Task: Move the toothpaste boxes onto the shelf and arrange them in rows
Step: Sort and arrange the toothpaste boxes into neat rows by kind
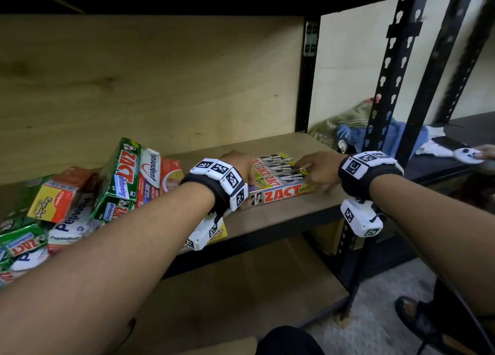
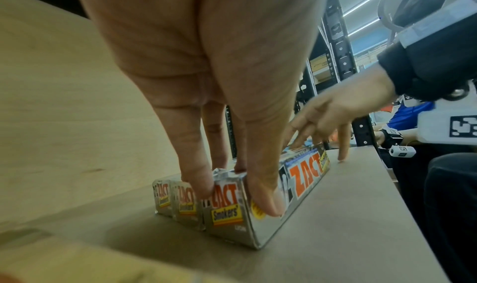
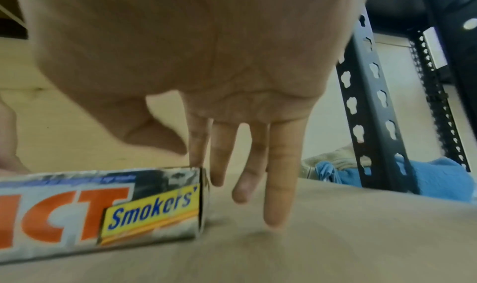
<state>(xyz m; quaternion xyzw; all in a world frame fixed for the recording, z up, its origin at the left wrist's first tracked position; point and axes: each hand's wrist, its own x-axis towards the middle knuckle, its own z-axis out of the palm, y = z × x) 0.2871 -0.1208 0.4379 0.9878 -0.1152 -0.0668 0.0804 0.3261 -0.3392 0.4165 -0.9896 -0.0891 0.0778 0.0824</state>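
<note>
Three silver ZACT Smokers' boxes (image 1: 284,192) lie side by side on the wooden shelf (image 1: 294,212), right of the middle. My left hand (image 1: 241,164) is at their left ends. In the left wrist view its thumb (image 2: 265,195) presses the front face of the nearest box (image 2: 304,177) and its straight fingers (image 2: 196,177) press the end faces. My right hand (image 1: 318,169) is at the right ends. There its straight fingers (image 3: 278,185) touch the end of the nearest box (image 3: 103,205) and the shelf. A loose pile of toothpaste boxes (image 1: 120,178) fills the shelf's left part.
Black perforated posts (image 1: 385,113) stand to the right of the shelf, and another board runs overhead. A yellow box (image 1: 221,232) lies at the front edge under my left wrist. A lower shelf board (image 1: 241,287) sits beneath. Another person's hand with a white controller (image 1: 468,156) is at far right.
</note>
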